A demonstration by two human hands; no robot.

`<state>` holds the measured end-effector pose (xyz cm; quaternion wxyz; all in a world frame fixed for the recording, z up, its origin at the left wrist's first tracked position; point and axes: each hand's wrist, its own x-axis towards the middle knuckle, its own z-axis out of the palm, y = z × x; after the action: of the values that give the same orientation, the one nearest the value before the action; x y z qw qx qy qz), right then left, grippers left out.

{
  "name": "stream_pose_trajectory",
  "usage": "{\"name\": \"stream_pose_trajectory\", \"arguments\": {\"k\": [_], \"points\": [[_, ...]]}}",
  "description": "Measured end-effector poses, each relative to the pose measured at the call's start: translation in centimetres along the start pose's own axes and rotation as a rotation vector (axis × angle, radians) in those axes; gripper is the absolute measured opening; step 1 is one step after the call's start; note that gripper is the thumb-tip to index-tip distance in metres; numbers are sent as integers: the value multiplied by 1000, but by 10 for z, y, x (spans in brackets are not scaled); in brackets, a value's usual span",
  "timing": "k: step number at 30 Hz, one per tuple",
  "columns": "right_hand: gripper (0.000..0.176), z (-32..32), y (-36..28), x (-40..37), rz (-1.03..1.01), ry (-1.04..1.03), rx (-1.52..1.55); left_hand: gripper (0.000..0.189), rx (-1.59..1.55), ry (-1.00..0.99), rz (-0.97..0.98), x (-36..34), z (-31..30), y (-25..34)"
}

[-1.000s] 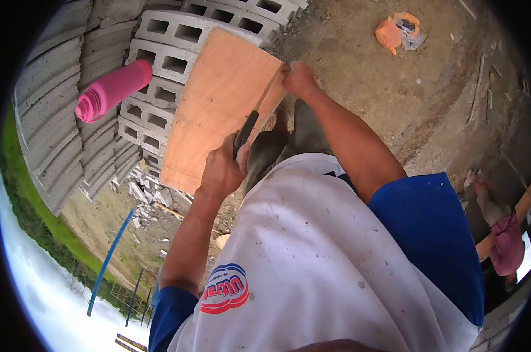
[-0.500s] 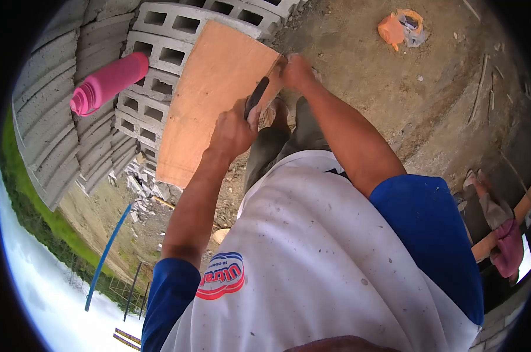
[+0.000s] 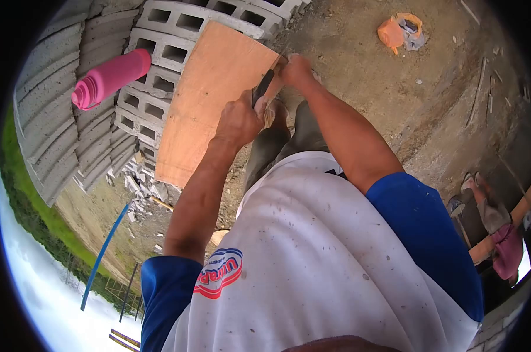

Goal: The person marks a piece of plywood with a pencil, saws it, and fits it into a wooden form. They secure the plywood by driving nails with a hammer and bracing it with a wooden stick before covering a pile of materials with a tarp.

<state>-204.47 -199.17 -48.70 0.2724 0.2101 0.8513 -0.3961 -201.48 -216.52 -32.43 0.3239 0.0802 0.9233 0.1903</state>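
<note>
A sheet of plywood (image 3: 212, 94) lies on the stacked hollow concrete blocks, reaching toward my legs. My left hand (image 3: 240, 120) is closed around a slim black tool (image 3: 263, 88) at the near edge of the sheet. The tool points toward my other hand, and its kind does not show clearly. At the sheet's far right corner my right hand (image 3: 295, 71) has its fingers wrapped over the wood edge. A narrow piece of the same wood (image 3: 273, 88) shows between the tool and that hand.
A pink bottle (image 3: 111, 79) lies on the concrete blocks (image 3: 164, 70) at left. Broken block pieces (image 3: 141, 190) litter the ground beside a blue pole (image 3: 105, 255). An orange bag (image 3: 391, 34) sits on the dirt. Another person (image 3: 500, 229) is at far right.
My left hand has slid a little up and to the right along the sheet's edge with the black tool, closer to my right hand. The right hand stays at the corner.
</note>
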Motion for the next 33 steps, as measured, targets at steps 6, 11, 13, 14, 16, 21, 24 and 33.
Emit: {"name": "stream_pose_trajectory", "arguments": {"k": [6, 11, 13, 14, 16, 21, 24, 33], "points": [[35, 13, 10, 11, -3, 3, 45, 41, -114, 7, -44, -171, -86, -17], [35, 25, 10, -1, -113, 247, 14, 32, -60, 42, 49, -35, -7, -28], [33, 11, 2, -12, -70, 46, 15, 34, 9, 30, 51, -1, -2, -22], [32, 0, -10, -2, -63, -26, 23, 33, -9, 46, 35, -4, -15, -23], [29, 8, -4, -6, -40, 29, 50, 32, -73, 8, -11, -69, -45, -3], [26, 13, -2, -11, -57, 34, 35, 31, -128, -1, -35, -195, -98, -25], [28, 1, -12, 1, -57, 39, -5, 33, -51, -41, -35, -79, -26, -39], [84, 28, -20, -60, 86, 198, 470, 41, -154, -40, 28, -22, -14, -33]]}}
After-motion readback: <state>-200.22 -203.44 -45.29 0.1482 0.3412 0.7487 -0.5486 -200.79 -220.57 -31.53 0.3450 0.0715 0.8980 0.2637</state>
